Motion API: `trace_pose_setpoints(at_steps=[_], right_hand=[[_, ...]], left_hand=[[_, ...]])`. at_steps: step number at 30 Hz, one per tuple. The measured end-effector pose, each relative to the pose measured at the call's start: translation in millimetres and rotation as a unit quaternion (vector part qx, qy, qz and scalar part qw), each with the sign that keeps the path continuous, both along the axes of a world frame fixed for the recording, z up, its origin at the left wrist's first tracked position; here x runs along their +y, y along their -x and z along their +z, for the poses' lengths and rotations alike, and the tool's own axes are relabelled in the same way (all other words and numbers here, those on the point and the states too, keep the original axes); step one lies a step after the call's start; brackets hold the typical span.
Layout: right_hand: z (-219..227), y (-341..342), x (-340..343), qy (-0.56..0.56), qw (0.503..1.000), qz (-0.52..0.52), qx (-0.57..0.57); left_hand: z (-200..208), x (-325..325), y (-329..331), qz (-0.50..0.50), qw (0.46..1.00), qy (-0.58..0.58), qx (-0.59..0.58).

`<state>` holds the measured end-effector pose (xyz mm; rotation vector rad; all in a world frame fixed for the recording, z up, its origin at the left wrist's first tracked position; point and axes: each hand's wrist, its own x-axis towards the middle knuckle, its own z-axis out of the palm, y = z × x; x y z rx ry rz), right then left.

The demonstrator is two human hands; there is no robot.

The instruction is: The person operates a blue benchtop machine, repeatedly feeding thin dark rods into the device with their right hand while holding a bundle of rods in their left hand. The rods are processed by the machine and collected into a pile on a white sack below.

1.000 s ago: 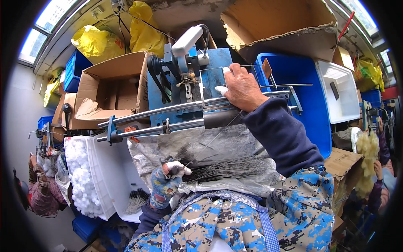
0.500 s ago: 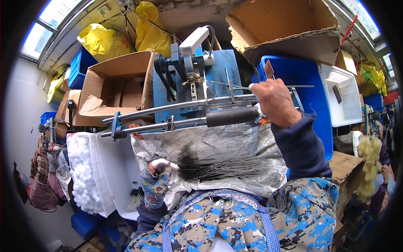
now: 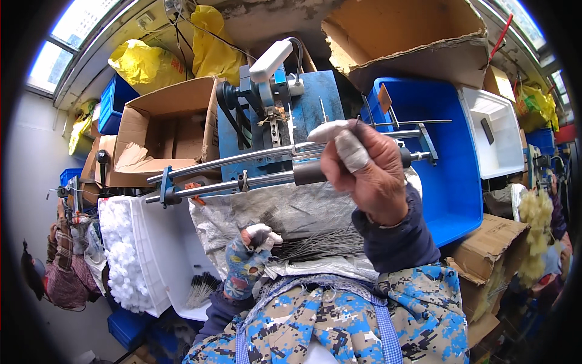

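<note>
My right hand [image 3: 370, 167] is raised over the metal rods [image 3: 242, 179] in front of the blue bench machine [image 3: 318, 97]. White tape wraps its thumb and a finger. The fingers are curled in a pinch, and whatever they hold is hidden. Low at the left, my left hand [image 3: 257, 238], in a patterned blue covering with white-wrapped fingertips, is closed beside a bundle of thin wires [image 3: 321, 244]. What it grips cannot be made out. The wires lie on a silvery sheet [image 3: 242, 209] over my lap. A dark foam sleeve [image 3: 309, 173] on the front rod is partly behind my right hand.
Left stand a cardboard box [image 3: 173, 100] and a white bin [image 3: 159, 273] with a dark-tipped brush bundle [image 3: 203, 290]; white fluffy pieces [image 3: 121, 255] are beside it. Right are a blue crate [image 3: 454, 206] and a white tray [image 3: 500, 145]. Other people work at both far sides.
My right hand has come off the right end of the rods, moving left and toward me, with its fingers turned up. My left hand has shifted slightly right along the wires.
</note>
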<state>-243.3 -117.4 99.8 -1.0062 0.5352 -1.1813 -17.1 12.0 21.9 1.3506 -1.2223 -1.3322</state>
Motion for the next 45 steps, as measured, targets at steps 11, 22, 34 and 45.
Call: trace_pose_setpoints(at_steps=[11,22,34,45], right_hand=[[-67,-30,-107,0.326,0.548,-0.095,0.765],[-97,-33,-118,0.313,0.570,-0.089,0.755],[-93,-33,-117,0.319,0.558,-0.082,0.761],[-91,-33,-117,0.300,0.562,-0.071,0.767]], left_hand=[[-4,-6,10,-0.011,0.998,-0.051,0.026],[-7,-9,11,0.022,0.993,-0.114,0.033],[-12,-9,14,-0.002,0.995,-0.096,0.018],[-13,-10,16,-0.017,0.996,-0.085,-0.011]])
